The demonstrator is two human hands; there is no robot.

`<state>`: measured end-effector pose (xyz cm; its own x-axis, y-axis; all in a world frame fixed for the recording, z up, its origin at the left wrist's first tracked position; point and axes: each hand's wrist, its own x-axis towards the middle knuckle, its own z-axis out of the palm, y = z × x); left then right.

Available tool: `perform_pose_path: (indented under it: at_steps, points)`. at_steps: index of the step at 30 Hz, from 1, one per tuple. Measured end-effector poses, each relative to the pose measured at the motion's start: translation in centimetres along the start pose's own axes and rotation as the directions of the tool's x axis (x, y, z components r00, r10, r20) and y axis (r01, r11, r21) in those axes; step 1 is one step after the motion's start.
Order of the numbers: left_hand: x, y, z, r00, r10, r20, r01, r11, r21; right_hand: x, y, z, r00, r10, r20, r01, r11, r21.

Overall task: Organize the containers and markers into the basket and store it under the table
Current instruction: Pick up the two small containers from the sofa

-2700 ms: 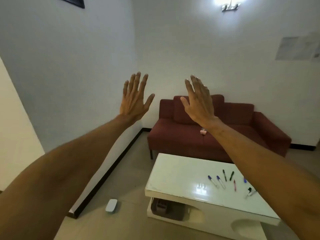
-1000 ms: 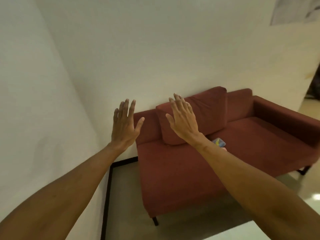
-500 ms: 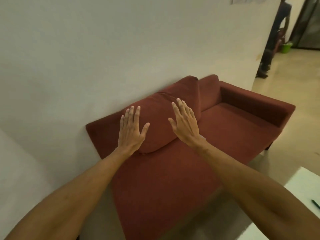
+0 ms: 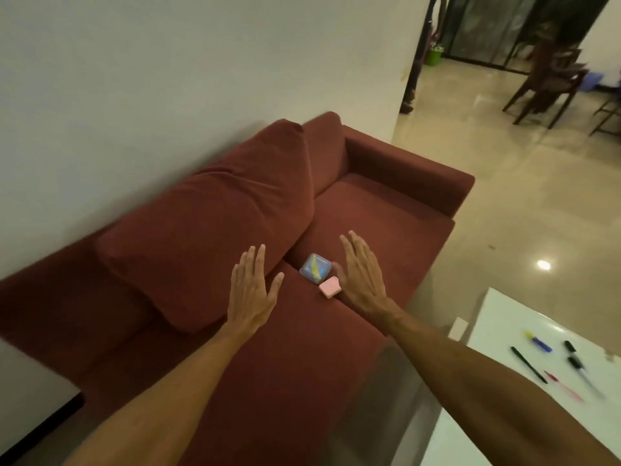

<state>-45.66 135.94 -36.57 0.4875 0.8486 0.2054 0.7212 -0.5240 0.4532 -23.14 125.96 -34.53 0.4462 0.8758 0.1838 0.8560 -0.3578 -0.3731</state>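
Observation:
Two small containers lie on the seat of a red sofa (image 4: 386,210): a clear blue box (image 4: 315,268) with something yellow inside, and a pink box (image 4: 329,287) touching its near corner. My right hand (image 4: 361,275) hovers open just right of both boxes. My left hand (image 4: 252,289) is open too, spread flat a short way to their left. Several markers (image 4: 551,361) lie on the white table (image 4: 524,432) at the lower right. No basket is in view.
A large red cushion (image 4: 215,230) leans on the sofa back against the white wall. Beyond the sofa arm, glossy floor (image 4: 521,196) runs to wooden chairs (image 4: 551,75) and a person's legs (image 4: 411,85) by the wall corner.
My view has swung right and down over the sofa. Both open hands dropped toward the seat, and the two boxes and the table's markers came into sight.

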Motion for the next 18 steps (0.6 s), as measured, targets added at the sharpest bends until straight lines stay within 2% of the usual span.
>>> perform_pose_path:
  at_steps: [9,15,18]
  points:
    - [7.7,1.0,12.1,0.959,-0.097,0.268,0.123,0.989,-0.081,6.2,9.4,6.8,0.945,0.218,0.244,-0.232,0.972,0.028]
    - [14.8,0.7,22.6,0.842,-0.263,0.471,0.339,0.937,-0.082,11.9,16.3,15.2,0.84,0.31,0.445,-0.39,0.916,0.097]
    - [17.7,-0.1,27.7,0.795,-0.316,0.518,0.395,0.917,-0.047,13.5,18.8,20.0,0.767,0.342,0.543,-0.461,0.882,0.097]
